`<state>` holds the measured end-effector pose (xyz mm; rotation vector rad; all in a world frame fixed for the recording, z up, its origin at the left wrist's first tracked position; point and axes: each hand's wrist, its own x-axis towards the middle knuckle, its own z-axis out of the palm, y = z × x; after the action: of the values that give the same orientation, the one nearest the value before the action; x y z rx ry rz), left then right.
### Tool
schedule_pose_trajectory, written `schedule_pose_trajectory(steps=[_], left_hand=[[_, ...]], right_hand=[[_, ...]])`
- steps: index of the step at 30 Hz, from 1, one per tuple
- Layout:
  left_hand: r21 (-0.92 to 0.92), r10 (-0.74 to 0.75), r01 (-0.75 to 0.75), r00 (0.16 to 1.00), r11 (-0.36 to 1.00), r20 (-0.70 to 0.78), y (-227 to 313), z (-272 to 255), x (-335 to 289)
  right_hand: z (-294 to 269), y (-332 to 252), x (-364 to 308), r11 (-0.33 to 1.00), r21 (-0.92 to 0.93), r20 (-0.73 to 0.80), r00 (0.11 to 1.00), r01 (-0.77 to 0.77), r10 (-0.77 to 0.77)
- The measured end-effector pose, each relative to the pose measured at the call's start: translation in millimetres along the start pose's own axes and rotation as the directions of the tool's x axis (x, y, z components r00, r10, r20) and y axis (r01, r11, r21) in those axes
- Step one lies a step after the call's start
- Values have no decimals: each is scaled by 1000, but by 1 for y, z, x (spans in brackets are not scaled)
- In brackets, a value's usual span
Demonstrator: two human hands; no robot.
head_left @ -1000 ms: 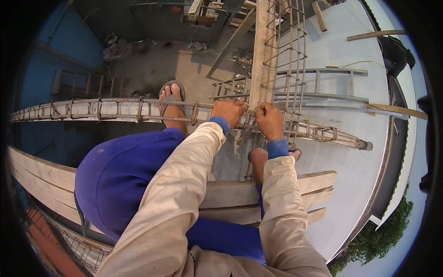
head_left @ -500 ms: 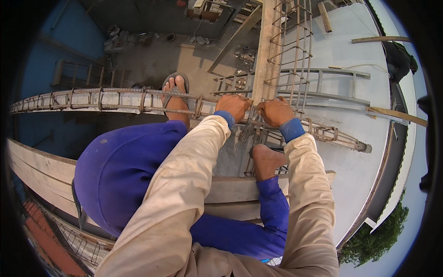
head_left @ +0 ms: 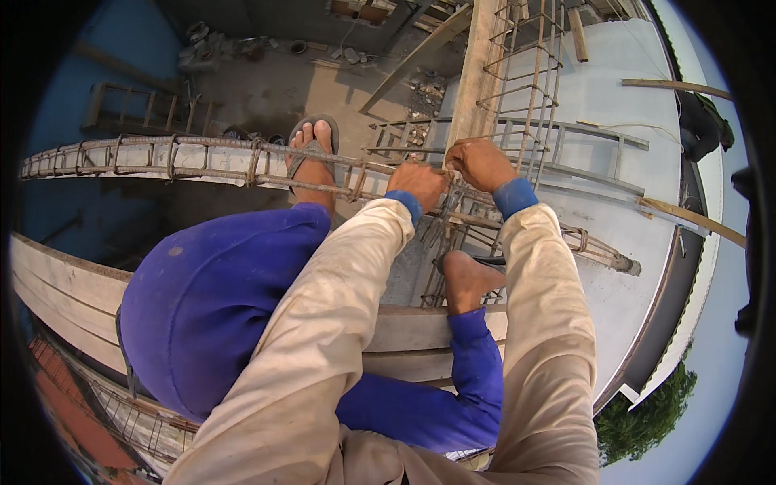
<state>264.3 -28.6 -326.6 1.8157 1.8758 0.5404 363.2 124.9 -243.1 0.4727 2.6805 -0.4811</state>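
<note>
Both hands work close together where several rebar cages cross. My left hand (head_left: 419, 184) is closed at the long horizontal rebar cage (head_left: 255, 162), fingertips pinched near the joint. Just right of it and slightly higher, my right hand (head_left: 482, 166) is also closed, thumb and fingers pressed together beside the lower end of a wooden plank (head_left: 475, 81). Whatever the fingertips hold is too small and hidden to make out. A second rebar cage (head_left: 537, 93) runs away from me along the plank's right side. The horizontal cage's tied end (head_left: 622, 263) sticks out to the right.
My left foot in a sandal (head_left: 311, 153) rests on the horizontal cage, high above a floor (head_left: 331, 89) with rubble. Wooden boards (head_left: 412, 331) pass beneath my legs. A metal ladder (head_left: 566, 128) lies beyond the joint. A person (head_left: 699, 125) is at the far right.
My right hand has turned and risen slightly at the joint, and my left hand has shifted a little right. The whole view has moved slightly.
</note>
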Motion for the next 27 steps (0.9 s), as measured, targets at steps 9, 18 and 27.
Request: schedule_pose_trajectory(steps=[9,18,27], left_hand=[[10,-11,10,998,1000,60,1,-6,1],[-30,-3,2,999,1000,-32,5,-3,0],[-3,8,-8,999,1000,-47,10,-6,-2]], right_hand=[[-29,-22,-14,871,-283,333,810,-401,482],[94,-93,-101,85,953,-85,-14,290,996],[238,-119,-38,117,743,-84,82,-659,993]])
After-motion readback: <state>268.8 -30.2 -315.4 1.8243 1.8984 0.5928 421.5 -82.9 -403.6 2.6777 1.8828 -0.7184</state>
